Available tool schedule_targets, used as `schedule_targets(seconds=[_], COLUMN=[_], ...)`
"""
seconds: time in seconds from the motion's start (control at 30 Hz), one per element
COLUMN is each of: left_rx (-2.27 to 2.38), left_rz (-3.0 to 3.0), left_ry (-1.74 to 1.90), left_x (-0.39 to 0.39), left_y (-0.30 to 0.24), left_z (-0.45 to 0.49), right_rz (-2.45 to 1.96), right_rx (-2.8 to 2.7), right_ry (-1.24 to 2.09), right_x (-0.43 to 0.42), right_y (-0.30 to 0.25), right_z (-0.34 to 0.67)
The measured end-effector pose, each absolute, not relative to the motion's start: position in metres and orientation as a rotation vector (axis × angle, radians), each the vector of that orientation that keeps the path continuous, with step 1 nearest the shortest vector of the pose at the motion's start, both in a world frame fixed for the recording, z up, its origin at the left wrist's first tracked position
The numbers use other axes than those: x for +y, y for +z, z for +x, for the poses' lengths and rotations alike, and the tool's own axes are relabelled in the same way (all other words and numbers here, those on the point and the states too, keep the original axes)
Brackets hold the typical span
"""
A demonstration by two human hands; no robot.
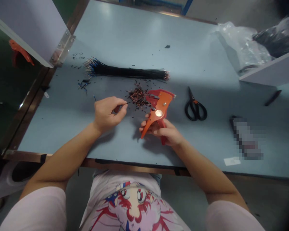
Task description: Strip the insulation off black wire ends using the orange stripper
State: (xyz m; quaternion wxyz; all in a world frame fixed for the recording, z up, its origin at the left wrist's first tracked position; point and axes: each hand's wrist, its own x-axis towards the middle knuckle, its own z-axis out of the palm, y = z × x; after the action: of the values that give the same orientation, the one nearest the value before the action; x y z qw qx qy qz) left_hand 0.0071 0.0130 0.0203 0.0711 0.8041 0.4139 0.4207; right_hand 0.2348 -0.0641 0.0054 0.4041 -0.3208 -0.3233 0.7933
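My left hand (pixel 110 111) is closed in a pinch on a thin black wire (pixel 128 102), whose tip points right toward the stripper. In my right hand (pixel 167 132) is an orange and red wire stripper (pixel 162 104), fingers wrapped round its handles and its head tilted up. Between the two lies a heap of wire scraps (pixel 137 96), dark bits with copper showing. Behind the heap stretches a long bundle of black wires (pixel 130 71), with blue and bare metal ends on the left and copper ends on the right.
Black-handled scissors (pixel 196 109) lie right of the stripper. A blurred-out object (pixel 247 138) and a white label (pixel 232 161) are further right. Clear plastic bags (pixel 248 45) rest at the back right. Small blue offcuts (pixel 83 85) lie left. A white panel (pixel 36 25) stands at the left edge.
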Motion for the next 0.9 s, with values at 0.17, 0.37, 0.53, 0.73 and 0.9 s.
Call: schedule_targets(seconds=[0.17,0.37,0.53,0.73,0.9], left_rx=[1.086,1.177,1.392,1.219,1.097], left_rz=[2.463,2.478,2.351,2.181,2.239], left_ry=[0.489,0.346,0.852,1.402,1.452], left_x=[0.016,0.015,0.016,0.013,0.012], left_y=[0.019,-0.002,-0.003,0.010,0.011], left_z=[0.006,0.015,0.019,0.017,0.019], right_rz=[-0.838,-0.784,-0.851,-0.942,-0.974], right_rx=[-0.680,-0.645,-0.724,-1.043,-0.948], right_ry=[1.932,1.983,1.947,1.963,2.063], right_x=[-0.060,-0.059,-0.060,-0.062,-0.068], right_y=[0.006,0.006,0.005,0.010,0.009], right_z=[0.237,0.238,0.239,0.238,0.233])
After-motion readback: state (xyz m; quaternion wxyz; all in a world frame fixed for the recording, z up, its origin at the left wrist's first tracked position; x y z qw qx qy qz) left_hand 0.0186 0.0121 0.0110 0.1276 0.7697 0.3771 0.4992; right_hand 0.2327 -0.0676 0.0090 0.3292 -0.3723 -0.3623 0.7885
